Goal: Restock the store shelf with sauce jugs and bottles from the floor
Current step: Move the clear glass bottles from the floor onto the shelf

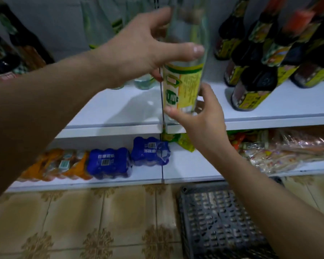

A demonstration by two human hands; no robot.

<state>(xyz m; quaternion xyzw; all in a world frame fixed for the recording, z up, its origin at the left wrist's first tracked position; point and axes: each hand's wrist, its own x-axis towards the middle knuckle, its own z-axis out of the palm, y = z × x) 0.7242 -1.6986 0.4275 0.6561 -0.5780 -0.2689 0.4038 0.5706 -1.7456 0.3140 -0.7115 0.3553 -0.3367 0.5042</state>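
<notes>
**Clear bottle held with both hands at the shelf edge**

The person holds a tall clear bottle [183, 79] with a yellow and green label, upright, above the front part of the white upper shelf [120, 109]. The bottle is just over the seam where two shelf boards meet. I cannot tell if its bottom already touches the shelf, because the lower hand covers it.

The left hand [144, 47] has its grip around the upper part of the bottle, above the label; the thumb lies across the front of the glass and the fingers go behind it. The right hand [200, 116] has its grip at the bottom of the bottle, with the thumb on the front and the fingers curled around the right side of the base.

To the right on the same shelf stand several dark sauce bottles [254, 86] with yellow labels, near the clear bottle but not touching it. Behind the left hand there are more clear bottles [101, 21], blurred.

On the lower shelf [185, 165] lie two blue shrink-wrapped packs [108, 163], an orange pack [58, 163] at their left, and plastic-wrapped goods [288, 148] at the right. On the tiled floor [82, 221] below stands a grey plastic crate [219, 221], partly hidden by the right forearm.
</notes>
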